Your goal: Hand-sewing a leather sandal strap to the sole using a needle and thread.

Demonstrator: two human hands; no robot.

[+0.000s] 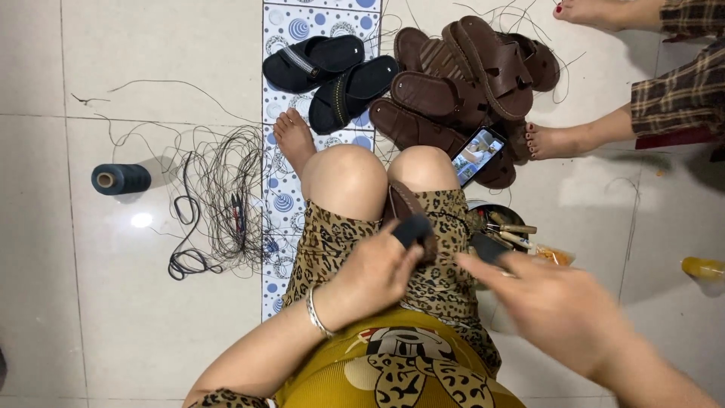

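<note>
Between the knees, a brown sandal (404, 208) is wedged upright, its toe end hidden down between the legs and its heel end rising toward the lap. Its long axis runs roughly away from the camera and downward, tilted a little to the left. The left hand (374, 276) is closed on the near end, where a dark pad (414, 229) covers the thumb. The right hand (555, 306) is blurred — it reaches forward with fingers extended toward a dark flat thing (489, 248) just beside a bowl of tools (506, 225); whether it grips anything I cannot tell.

What could go wrong, as I judge it: the sandal is held only by knee pressure and one hand, so a shift of the legs could let it slip or twist. The right hand moves fast near pointed tools, and a careless grab could mean a prick. Loose thread (226, 196) lies in a tangle on the floor by the bare foot (293, 140), next to a spool (121, 179) — a foot could snag it. A phone (477, 155) rests on the pile of brown sandals (468, 83) and could slide off.
</note>
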